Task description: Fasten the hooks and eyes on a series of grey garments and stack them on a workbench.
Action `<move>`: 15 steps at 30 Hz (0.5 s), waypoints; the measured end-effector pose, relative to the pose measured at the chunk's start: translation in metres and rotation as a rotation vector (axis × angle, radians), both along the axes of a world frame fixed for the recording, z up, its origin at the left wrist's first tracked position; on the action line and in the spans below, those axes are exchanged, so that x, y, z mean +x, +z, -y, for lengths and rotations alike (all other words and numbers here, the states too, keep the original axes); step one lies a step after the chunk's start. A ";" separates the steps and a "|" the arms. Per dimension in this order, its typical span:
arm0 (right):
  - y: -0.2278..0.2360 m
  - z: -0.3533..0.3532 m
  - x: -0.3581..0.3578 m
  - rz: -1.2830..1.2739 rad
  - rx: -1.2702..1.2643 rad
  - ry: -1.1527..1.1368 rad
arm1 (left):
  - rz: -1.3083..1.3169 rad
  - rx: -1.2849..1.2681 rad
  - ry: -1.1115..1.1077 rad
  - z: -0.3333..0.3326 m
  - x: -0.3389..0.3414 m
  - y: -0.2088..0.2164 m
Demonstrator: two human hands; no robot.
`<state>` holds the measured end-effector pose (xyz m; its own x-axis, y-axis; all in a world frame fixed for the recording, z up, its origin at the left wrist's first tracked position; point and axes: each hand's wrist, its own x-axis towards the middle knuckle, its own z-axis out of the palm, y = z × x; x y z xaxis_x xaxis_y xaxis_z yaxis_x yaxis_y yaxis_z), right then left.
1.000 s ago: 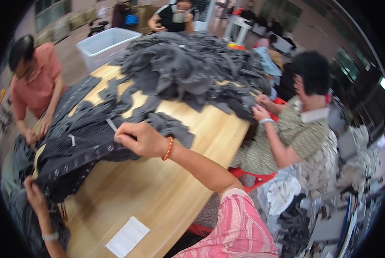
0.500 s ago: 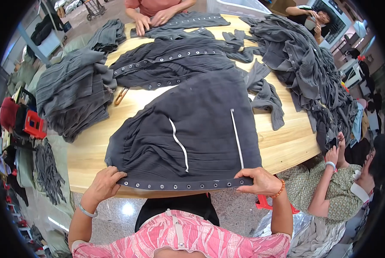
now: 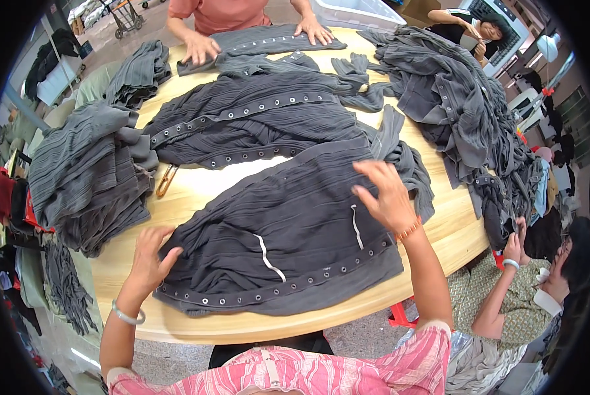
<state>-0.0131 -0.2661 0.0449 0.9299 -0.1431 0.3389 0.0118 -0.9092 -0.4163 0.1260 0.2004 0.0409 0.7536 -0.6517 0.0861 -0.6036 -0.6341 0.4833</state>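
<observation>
A dark grey pleated garment (image 3: 295, 191) lies spread on the wooden table in front of me. Round metal eyelets dot a band (image 3: 242, 299) along its near side, and fabric shows below that band. Two thin white strips rest on the cloth, one left of the middle (image 3: 268, 259) and one near the right side (image 3: 357, 227). My left hand (image 3: 151, 260) is at the garment's left end, thumb and fingers apart, gripping nothing. Over the right part my right hand (image 3: 386, 197) hovers with its fingers spread and empty.
Another eyeleted grey garment (image 3: 255, 108) lies just beyond. A folded stack (image 3: 84, 171) stands left, beside orange-handled snips (image 3: 166, 181); a large heap of garments (image 3: 453, 99) covers the right. Across the table a person's hands (image 3: 203, 49) press on cloth. Another person (image 3: 506, 296) sits right.
Both my hands have let go of the eyelet band. It now lies farther up on the garment, with cloth below it. My right hand has moved up and away from me.
</observation>
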 end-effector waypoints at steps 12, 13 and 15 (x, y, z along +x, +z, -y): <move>-0.019 0.010 0.065 0.098 -0.251 -0.015 | -0.152 0.039 0.086 0.033 0.025 -0.014; -0.010 0.005 0.051 0.153 -0.236 -0.006 | -0.092 0.042 0.061 0.025 0.021 -0.015; 0.014 -0.004 0.015 0.252 -0.226 0.002 | 0.097 -0.035 0.043 0.015 0.007 -0.008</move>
